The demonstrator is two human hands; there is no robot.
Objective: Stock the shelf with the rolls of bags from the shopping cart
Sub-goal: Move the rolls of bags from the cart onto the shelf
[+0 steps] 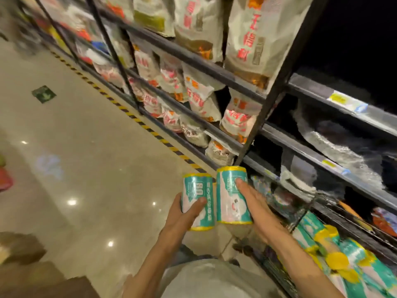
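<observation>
I hold two rolls of bags in teal and white wrappers with yellow ends, side by side in front of the shelving. My left hand (pixel 184 214) grips the left roll (pixel 198 196) from below, thumb across its front. My right hand (pixel 255 203) holds the right roll (pixel 231 196), fingers laid along its right side. Both rolls stand upright above the floor, just left of the low shelf (pixel 305 147). Several more rolls of the same kind (pixel 348 261) lie in a wire basket at the lower right.
Black metal shelving (pixel 279 82) runs from the upper left to the right, filled with white bags printed in red. Clear wrapped goods (pixel 335 145) lie on the right-hand shelves. A yellow-and-black stripe (pixel 129 114) marks the shiny floor along the shelf base.
</observation>
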